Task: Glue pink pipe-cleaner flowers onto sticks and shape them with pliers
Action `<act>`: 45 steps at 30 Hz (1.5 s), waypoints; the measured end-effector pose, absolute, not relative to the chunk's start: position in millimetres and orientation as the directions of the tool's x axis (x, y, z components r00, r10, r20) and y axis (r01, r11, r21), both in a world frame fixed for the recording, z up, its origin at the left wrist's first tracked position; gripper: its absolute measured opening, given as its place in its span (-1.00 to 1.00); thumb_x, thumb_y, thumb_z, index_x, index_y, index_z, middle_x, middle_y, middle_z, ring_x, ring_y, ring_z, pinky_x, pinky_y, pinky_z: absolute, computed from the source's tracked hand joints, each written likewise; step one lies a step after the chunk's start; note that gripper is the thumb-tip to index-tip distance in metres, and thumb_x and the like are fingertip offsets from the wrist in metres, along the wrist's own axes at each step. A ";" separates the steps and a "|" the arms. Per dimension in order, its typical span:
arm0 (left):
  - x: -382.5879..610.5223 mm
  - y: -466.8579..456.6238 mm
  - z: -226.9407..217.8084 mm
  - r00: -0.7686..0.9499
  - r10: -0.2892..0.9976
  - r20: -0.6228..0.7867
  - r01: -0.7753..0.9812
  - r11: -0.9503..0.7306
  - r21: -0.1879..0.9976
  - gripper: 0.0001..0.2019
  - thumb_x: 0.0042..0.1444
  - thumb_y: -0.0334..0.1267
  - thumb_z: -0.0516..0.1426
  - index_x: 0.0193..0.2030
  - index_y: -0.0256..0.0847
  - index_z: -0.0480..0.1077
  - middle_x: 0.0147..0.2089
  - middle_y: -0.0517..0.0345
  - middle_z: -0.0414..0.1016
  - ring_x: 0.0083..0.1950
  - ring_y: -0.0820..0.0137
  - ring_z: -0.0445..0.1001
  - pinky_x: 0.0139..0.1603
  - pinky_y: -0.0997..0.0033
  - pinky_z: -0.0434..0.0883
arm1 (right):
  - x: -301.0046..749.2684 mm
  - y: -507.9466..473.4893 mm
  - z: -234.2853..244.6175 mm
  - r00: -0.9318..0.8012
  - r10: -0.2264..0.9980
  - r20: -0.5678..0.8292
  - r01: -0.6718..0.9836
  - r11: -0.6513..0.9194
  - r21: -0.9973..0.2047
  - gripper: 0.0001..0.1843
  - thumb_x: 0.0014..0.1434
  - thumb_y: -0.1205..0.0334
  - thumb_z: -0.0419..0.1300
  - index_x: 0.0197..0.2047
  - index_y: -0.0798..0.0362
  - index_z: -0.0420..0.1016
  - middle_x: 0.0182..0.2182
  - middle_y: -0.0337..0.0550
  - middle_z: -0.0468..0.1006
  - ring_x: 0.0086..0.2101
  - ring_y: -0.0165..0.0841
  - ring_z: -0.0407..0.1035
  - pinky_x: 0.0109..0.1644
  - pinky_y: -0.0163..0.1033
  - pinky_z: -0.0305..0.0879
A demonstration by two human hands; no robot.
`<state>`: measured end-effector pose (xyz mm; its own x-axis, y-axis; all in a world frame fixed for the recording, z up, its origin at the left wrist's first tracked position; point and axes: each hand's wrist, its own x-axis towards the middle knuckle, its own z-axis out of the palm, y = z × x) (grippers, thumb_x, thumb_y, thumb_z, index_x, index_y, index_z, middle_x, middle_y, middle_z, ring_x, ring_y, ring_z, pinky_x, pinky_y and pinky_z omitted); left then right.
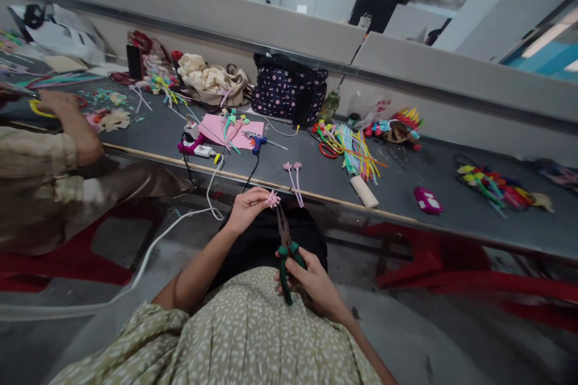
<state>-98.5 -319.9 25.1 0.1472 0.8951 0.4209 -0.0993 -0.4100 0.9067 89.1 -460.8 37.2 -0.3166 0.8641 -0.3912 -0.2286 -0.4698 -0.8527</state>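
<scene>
Over my lap, my left hand (247,209) pinches a small pink pipe-cleaner flower (273,199) between thumb and fingers. My right hand (309,277) is wrapped round the green handles of a pair of long-nose pliers (284,234). The pliers point up and away from me, their jaw tips right beside the flower; whether they grip it I cannot tell. Just beyond, two pink flowers on lilac pipe-cleaner stems (293,180) lie at the table's front edge.
On the dark table (397,186) are a blue glue gun (258,143), pink sheet (212,126), purple power strip (192,144), bundled pipe cleaners (356,150), red-handled scissors (328,150), cardboard tube (363,192) and dotted bag (284,87). A co-worker's hand (58,102) works at left. A white cable (171,222) hangs down.
</scene>
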 end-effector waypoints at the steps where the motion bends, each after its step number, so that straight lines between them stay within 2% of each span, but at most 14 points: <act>1: -98.1 -319.2 24.8 0.145 0.897 0.419 -0.101 -0.407 0.908 -0.90 0.05 -0.24 0.28 -0.32 -0.14 0.63 -0.25 0.01 0.59 -0.16 0.30 0.54 -0.07 0.32 0.44 | 89.7 -461.1 37.5 -0.320 0.864 -0.389 -0.228 -0.469 -0.853 -0.53 0.12 -0.06 0.31 -0.03 0.08 0.42 -0.37 -0.17 0.51 -0.54 -0.43 0.43 -0.36 -0.18 0.48; 11: -95.4 -312.1 13.6 0.094 0.931 0.353 -0.226 -0.326 0.918 -0.87 0.01 -0.22 0.31 -0.33 -0.21 0.62 -0.26 0.04 0.55 -0.17 0.34 0.51 -0.08 0.36 0.44 | 96.4 -461.6 43.7 -0.347 0.865 -0.362 -0.273 -0.463 -0.843 -0.56 0.14 -0.01 0.30 -0.05 0.12 0.40 -0.49 -0.16 0.56 -0.54 -0.30 0.51 -0.50 -0.30 0.36; 16: -94.7 -312.7 10.9 0.128 0.929 0.348 -0.242 -0.311 0.919 -0.86 0.02 -0.20 0.30 -0.35 -0.21 0.62 -0.24 0.02 0.55 -0.12 0.30 0.51 0.01 0.26 0.44 | 97.3 -460.2 39.0 -0.392 0.844 -0.366 -0.286 -0.490 -0.824 -0.57 0.15 0.00 0.29 -0.05 0.12 0.39 -0.46 -0.10 0.59 -0.51 -0.29 0.51 -0.45 -0.24 0.41; 27: -89.8 -318.6 16.3 0.150 0.927 0.344 -0.287 -0.292 0.912 -0.85 0.01 -0.20 0.31 -0.31 -0.21 0.63 -0.24 0.00 0.55 -0.14 0.30 0.51 -0.01 0.23 0.47 | 96.9 -457.0 33.7 -0.457 0.805 -0.378 -0.269 -0.531 -0.804 -0.59 0.20 0.00 0.25 -0.02 0.11 0.39 -0.41 -0.03 0.61 -0.50 -0.25 0.54 -0.44 -0.21 0.43; 45: -92.6 -318.6 18.4 0.212 0.896 0.389 -0.232 -0.341 0.911 -0.87 0.07 -0.23 0.27 -0.30 -0.21 0.62 -0.25 0.00 0.54 -0.17 0.31 0.52 -0.08 0.30 0.46 | 92.0 -457.7 36.3 -0.421 0.828 -0.371 -0.268 -0.504 -0.821 -0.51 0.15 -0.05 0.29 -0.01 0.13 0.40 -0.46 -0.12 0.57 -0.55 -0.32 0.50 -0.49 -0.25 0.42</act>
<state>-92.6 -318.6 18.4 0.2118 0.8964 0.3895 -0.2323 -0.3409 0.9109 92.0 -457.7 36.3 -0.4208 0.8277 -0.3712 -0.2685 -0.5045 -0.8206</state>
